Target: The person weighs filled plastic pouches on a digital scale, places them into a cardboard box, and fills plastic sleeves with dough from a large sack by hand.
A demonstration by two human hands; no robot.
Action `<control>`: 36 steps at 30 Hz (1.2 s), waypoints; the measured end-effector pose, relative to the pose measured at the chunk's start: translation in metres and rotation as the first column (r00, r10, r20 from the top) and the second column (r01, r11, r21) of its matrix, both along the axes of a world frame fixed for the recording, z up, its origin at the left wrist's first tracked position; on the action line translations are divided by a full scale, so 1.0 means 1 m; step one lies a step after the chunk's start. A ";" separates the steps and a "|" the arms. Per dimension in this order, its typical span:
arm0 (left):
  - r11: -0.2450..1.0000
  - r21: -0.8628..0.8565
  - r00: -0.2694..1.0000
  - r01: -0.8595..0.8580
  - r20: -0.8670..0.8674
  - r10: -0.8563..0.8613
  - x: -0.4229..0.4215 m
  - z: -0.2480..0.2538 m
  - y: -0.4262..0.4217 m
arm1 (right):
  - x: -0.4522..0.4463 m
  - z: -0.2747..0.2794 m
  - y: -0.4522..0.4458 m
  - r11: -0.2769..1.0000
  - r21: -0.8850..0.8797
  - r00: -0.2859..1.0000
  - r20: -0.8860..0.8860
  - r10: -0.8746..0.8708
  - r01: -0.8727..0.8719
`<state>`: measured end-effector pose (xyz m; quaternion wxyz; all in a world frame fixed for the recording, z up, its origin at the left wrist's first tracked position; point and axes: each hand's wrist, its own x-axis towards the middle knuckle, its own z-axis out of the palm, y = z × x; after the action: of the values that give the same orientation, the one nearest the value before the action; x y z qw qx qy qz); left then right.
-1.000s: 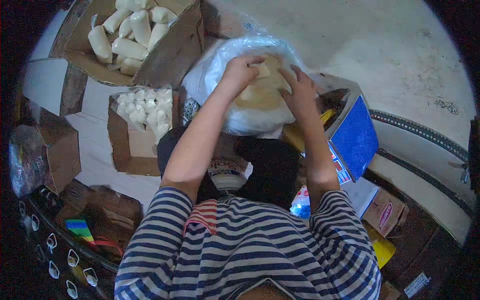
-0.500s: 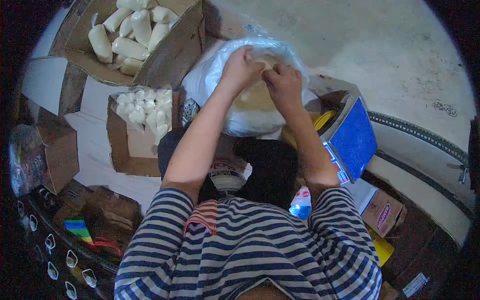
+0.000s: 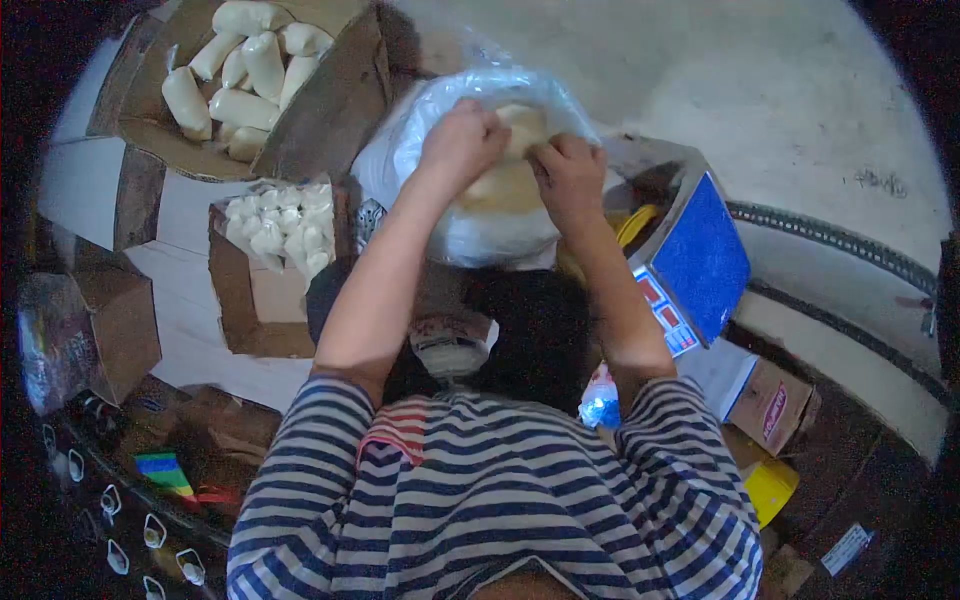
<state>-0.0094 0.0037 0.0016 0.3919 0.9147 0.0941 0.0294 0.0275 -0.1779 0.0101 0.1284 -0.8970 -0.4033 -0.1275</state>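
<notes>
A big clear plastic sack [image 3: 505, 243] stands open before my knees, with pale cream-coloured contents inside. Over its mouth, a small pale filled plastic bag [image 3: 522, 128] shows between my hands; its outline is blurred. My left hand [image 3: 464, 145] is closed at the bag's left side, its fingertips partly hidden. On the other side my right hand [image 3: 570, 178] is closed too, thumb and fingers pinched at the bag's edge. What exactly lies between the fingertips is too small to see.
Filled bags [image 3: 264, 66] lie in a large cardboard box [image 3: 330, 95] at upper left. A smaller carton [image 3: 234, 310] holds several small white knotted bags [image 3: 285, 225]. At right stands a blue scale [image 3: 700, 265] with a lit display, near a brown carton [image 3: 772, 410].
My hands have drawn apart from their earlier meeting point, the left moving left and slightly down. The view has shifted a little, so the surroundings sit slightly differently.
</notes>
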 end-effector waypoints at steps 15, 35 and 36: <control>0.990 -0.044 0.975 -0.135 0.172 0.140 -0.005 -0.002 -0.011 | -0.003 0.011 0.003 0.997 -0.047 0.993 0.099 0.065 -0.061; 0.994 -0.085 0.993 -0.071 0.085 0.079 -0.037 0.019 -0.028 | -0.041 0.037 -0.016 0.990 -0.142 0.990 0.140 0.027 -0.007; 0.995 -0.080 0.993 -0.068 0.092 0.075 -0.041 0.013 -0.032 | -0.042 0.041 -0.016 0.983 -0.182 0.993 0.109 0.034 -0.014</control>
<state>-0.0506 -0.0285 0.0150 0.4295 0.8926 0.1089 0.0832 -0.0147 -0.1940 0.0511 0.0253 -0.8915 -0.4305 -0.1387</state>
